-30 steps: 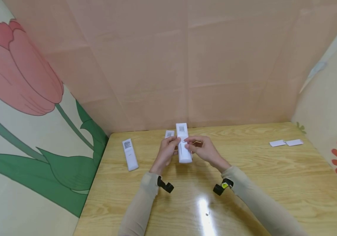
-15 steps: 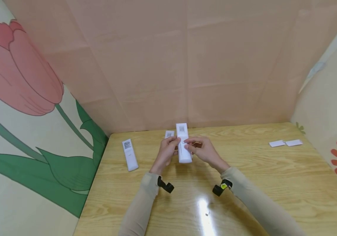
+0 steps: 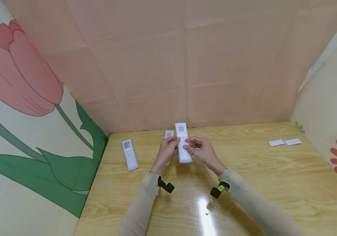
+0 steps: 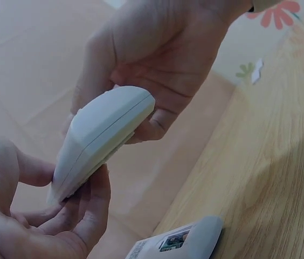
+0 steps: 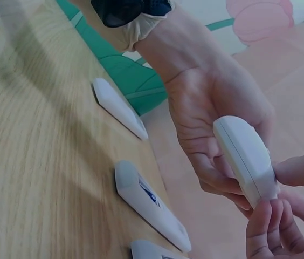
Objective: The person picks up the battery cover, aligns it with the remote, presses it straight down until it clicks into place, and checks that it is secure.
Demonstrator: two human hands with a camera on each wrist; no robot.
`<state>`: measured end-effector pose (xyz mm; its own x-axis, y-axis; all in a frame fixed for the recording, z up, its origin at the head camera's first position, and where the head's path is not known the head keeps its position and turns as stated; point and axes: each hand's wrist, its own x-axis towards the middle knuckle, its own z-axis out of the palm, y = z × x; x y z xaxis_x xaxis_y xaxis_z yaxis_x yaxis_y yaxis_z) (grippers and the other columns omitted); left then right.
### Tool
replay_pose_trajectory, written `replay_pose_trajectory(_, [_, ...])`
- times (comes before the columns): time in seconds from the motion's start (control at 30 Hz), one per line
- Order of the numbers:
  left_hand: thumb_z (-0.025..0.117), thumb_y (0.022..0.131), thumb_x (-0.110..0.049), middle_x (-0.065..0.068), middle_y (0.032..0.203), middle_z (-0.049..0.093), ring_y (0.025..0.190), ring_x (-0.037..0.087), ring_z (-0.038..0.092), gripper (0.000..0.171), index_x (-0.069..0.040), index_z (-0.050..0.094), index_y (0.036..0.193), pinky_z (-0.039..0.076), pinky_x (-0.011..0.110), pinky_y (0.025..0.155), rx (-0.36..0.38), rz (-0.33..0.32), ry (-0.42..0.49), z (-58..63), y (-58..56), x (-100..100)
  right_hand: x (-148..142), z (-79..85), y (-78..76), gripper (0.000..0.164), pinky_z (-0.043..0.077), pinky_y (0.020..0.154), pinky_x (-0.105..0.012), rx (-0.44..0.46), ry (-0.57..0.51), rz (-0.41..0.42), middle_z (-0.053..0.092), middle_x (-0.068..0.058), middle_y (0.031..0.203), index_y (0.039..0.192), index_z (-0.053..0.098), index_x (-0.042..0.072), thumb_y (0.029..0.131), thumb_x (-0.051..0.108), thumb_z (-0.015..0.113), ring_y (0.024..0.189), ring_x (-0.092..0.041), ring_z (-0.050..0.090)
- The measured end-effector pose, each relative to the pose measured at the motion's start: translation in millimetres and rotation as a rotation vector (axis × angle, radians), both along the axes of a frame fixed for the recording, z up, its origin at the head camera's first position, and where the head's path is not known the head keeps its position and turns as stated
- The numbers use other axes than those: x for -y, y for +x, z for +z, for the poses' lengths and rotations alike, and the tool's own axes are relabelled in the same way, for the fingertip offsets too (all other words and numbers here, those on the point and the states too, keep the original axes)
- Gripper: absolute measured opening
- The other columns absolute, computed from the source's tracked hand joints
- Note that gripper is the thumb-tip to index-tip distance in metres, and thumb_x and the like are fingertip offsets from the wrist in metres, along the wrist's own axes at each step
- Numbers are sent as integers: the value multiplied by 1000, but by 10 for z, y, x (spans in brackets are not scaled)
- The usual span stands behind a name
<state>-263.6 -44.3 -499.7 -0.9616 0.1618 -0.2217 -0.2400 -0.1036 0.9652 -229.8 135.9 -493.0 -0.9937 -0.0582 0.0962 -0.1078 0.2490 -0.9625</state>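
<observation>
A white remote control [image 3: 181, 131] is held up over the table, its back with a printed code facing the head camera. My left hand [image 3: 166, 149] grips it along the left side, thumb on the back and fingers curled beneath. From the other side my right hand [image 3: 203, 149] pinches it, with thumb and forefinger at the battery cover around its middle. The left wrist view shows the rounded end of the remote control [image 4: 111, 116] between both hands. Partly hidden behind my left hand, another remote control [image 3: 169, 133] lies on the table.
At the left lies a white remote control [image 3: 130, 155]. Two small white battery covers [image 3: 276, 143] rest at the far right. A remote control with an open battery compartment [image 5: 163, 213] lies below my hands, another [image 5: 149, 250] beside it. A pink-brown cloth [image 3: 144, 65] hangs behind the table.
My right hand and wrist have shifted slightly left, its thumb now further over the remote control's back. The left hand stays in place.
</observation>
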Motion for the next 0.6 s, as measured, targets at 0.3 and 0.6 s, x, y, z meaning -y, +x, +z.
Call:
replay_pose_trajectory(0.3, [62,108,-21,21,121,71,95,22,73,44,7,61,141,66,36,83,-18,7,9,1,6,-7,31,-30,32,43,58,59,-24,75,-99,-64,62,-10,98,132,68,-2,93,10,83,72,-17,64])
replay_pose_trajectory(0.6, [62,109,-23,21,123,71,97,22,74,45,6,61,142,65,34,81,-26,13,-3,-3,2,-4,47,-67,48,45,61,65,-31,137,-61,-52,66,-17,113,135,67,1,99,25,79,80,-21,67])
